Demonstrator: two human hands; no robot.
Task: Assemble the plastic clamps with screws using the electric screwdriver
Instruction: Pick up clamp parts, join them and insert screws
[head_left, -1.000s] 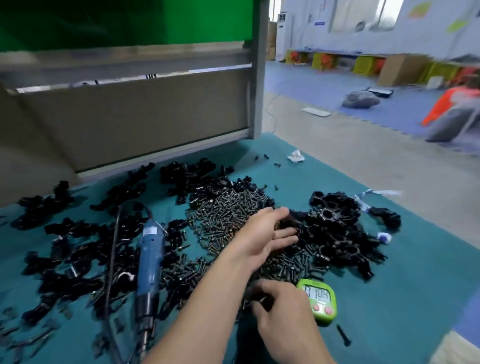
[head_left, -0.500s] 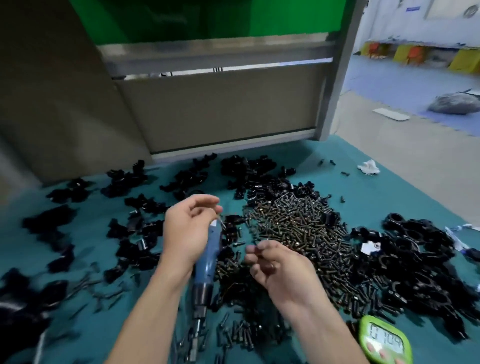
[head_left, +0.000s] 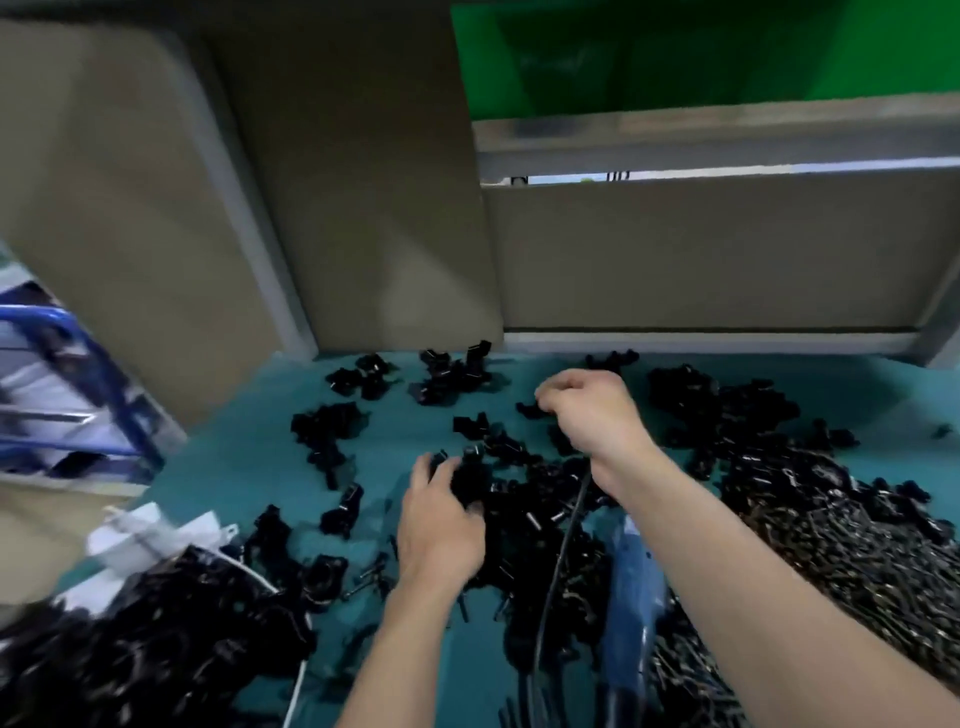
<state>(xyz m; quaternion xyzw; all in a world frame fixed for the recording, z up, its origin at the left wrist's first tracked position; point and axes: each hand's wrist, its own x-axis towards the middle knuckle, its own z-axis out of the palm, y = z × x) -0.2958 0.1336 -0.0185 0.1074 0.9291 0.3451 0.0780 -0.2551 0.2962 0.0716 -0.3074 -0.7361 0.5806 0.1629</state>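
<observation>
Teal mat (head_left: 244, 467) strewn with glossy black clamps (head_left: 324, 434); left hand (head_left: 441, 525) grasps one, right hand (head_left: 597, 410) grip curled, contents unclear.

Black clamps (head_left: 322, 431) scattered; screws (head_left: 857, 545) heaped right; blue screwdriver (head_left: 631, 587) apparently lying.

A teal mat (head_left: 234, 467) covers the work top. Behind the mat stand big tan boards (head_left: 130, 208), and one leans across the back left corner. Behind the mat on the right is a lower tan board (head_left: 701, 249) with a grey metal bar (head_left: 701, 140) on top. A thin bright gap shows between them. Above the bar hangs a green sheet (head_left: 727, 52). Left of the mat is a blue metal rack (head_left: 88, 374), blurry.
</observation>
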